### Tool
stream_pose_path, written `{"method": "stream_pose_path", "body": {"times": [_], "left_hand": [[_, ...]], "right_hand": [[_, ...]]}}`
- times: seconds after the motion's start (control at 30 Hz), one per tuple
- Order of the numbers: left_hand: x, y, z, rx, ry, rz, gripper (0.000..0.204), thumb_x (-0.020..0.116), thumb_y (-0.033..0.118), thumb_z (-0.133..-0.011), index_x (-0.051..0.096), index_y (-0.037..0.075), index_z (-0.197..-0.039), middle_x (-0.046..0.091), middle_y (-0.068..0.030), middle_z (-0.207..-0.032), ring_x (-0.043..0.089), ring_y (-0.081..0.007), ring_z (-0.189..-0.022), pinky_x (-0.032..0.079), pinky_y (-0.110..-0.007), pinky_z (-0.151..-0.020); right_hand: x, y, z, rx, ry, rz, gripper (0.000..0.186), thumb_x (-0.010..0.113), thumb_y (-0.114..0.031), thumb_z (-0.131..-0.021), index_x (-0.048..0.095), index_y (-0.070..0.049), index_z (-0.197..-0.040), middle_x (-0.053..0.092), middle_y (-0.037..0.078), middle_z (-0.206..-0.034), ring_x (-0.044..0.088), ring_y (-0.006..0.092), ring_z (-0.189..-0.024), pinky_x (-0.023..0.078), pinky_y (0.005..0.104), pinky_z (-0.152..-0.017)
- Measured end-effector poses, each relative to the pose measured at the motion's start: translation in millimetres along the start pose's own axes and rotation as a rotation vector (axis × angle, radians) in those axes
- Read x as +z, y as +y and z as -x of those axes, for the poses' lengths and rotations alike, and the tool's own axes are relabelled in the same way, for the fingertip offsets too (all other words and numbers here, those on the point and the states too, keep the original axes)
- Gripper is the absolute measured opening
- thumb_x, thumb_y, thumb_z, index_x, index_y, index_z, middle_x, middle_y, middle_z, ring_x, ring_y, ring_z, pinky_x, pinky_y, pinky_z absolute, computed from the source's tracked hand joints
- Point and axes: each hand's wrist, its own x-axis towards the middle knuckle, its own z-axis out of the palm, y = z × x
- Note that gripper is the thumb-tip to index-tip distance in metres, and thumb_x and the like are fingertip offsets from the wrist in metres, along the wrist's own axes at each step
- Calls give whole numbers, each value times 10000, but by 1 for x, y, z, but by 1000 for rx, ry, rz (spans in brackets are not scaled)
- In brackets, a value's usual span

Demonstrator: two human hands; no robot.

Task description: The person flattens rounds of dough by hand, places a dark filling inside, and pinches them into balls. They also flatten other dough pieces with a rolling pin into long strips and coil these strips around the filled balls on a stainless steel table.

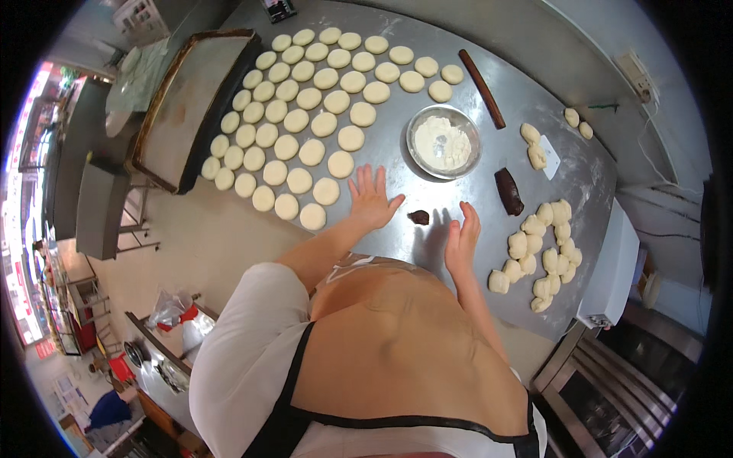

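Quickly logged steel worktable [557, 114] crowded with dough rounds [324, 124]

Saw rounds lined up in slanting rows over table's left half. Noted big dark-rimmed tray [175, 114] just left of rows. Marked cluster of pale dough lumps [534, 225], many touching, at table's lower right. Tagged metal bowl [439, 175] near table's middle, holding white flour [443, 143]. Caught brown rod [482, 89] lying slanted, right of bowl. Found left hand [372, 204] palm down, fingers spread, just beside nearest rounds; could not tell if touching steel. Found right hand [462, 243] with fingers extended, left of lumps. Read hands as apart, both unclosed. Spotted dark brown log [508, 192] between bowl and lumps. Spotted small dark lump [418, 217] on table between hands, apart from both.
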Motion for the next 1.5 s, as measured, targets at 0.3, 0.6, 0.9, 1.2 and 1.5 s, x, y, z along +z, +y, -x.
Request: {"method": "stream_pose_path", "body": {"times": [0.3,0.6,0.9,1.2,1.5], "left_hand": [[-8,9,-1,296,-121,-75,799,519,537,-940,259,69,-1533,194,-233,-1577,99,-381,-1488,68,-624,-1160],[-10,-14,28,156,-151,23,613,601,408,-922,463,68,-1413,333,-232,-1505,313,-380,-1408,278,-526,-1135],[-35,-43,54,-13,-349,123,613,836,453,-668,675,33,-1085,674,-194,-1030,636,-366,-979,500,-451,-820],[-11,-19,44,8,-12,70,352,609,406,-908,700,75,-826,665,-124,-761,644,-332,-820,492,-475,-796],[-12,-8,23,140,235,-65,464,611,396,-909,602,93,-1260,489,-199,-1351,447,-361,-1278,183,-631,-1113]], "right_hand": [[-7,-5,0,-15,67,-9,429,488,-175,-965,455,18,-1347,467,225,-1382,414,392,-1288,292,462,-1108],[-11,8,25,5,-60,25,316,603,-203,-922,598,-9,-1172,585,205,-1230,538,364,-1177,417,429,-1014],[1,7,21,-69,-148,-3,201,646,-165,-884,672,-51,-1047,615,156,-1197,583,344,-1112,455,393,-967],[4,29,42,31,-163,-8,186,651,-168,-876,679,-31,-999,639,163,-1131,598,334,-1091,472,393,-939],[1,28,18,92,-235,-47,198,656,-200,-891,694,-38,-998,677,133,-995,657,290,-880,518,378,-780]]}}
